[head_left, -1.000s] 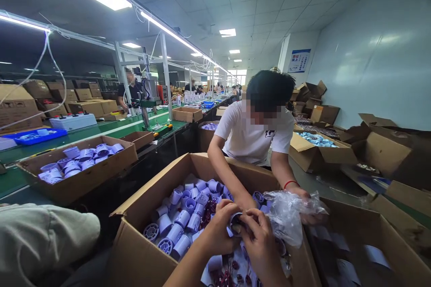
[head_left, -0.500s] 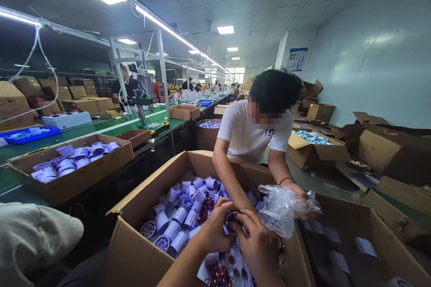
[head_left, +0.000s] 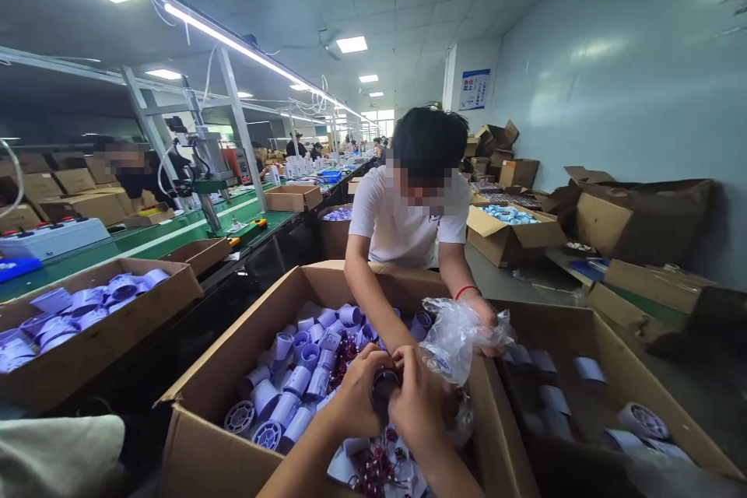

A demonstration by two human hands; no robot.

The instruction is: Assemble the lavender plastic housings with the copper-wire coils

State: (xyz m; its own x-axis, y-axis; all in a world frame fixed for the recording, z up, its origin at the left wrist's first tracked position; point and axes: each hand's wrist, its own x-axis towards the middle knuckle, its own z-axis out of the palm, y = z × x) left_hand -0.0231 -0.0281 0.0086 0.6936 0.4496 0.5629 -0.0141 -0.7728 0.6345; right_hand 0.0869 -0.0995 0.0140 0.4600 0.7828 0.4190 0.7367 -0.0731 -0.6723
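Over a large cardboard box (head_left: pixel 233 459), my left hand (head_left: pixel 357 393) curls around a round, hollow plastic housing (head_left: pixel 384 383). My right hand (head_left: pixel 419 405) grips the same piece from the other side, fingers bent over its rim. The housing's open end faces me and its inside looks dark. Many pale purple cylindrical housings (head_left: pixel 285 409) lie in the box, some showing spoked ends. Below my hands are small dark-red parts with thin wires (head_left: pixel 377 471). Across the box, a co-worker holds a clear plastic bag (head_left: pixel 455 338) in one hand; their other hand is hidden behind mine.
To the right stands another box (head_left: pixel 659 381) with a few housings. A shallow carton of purple housings (head_left: pixel 93 307) sits left, beside the green conveyor line (head_left: pixel 140 245) with a press machine (head_left: pixel 204 163). Behind the co-worker is a carton of light-blue parts (head_left: pixel 513 219).
The view has turned right, so everything sits further left. My right hand has shifted its grip upright around the housing. The co-worker stays bent over the box with the bag.
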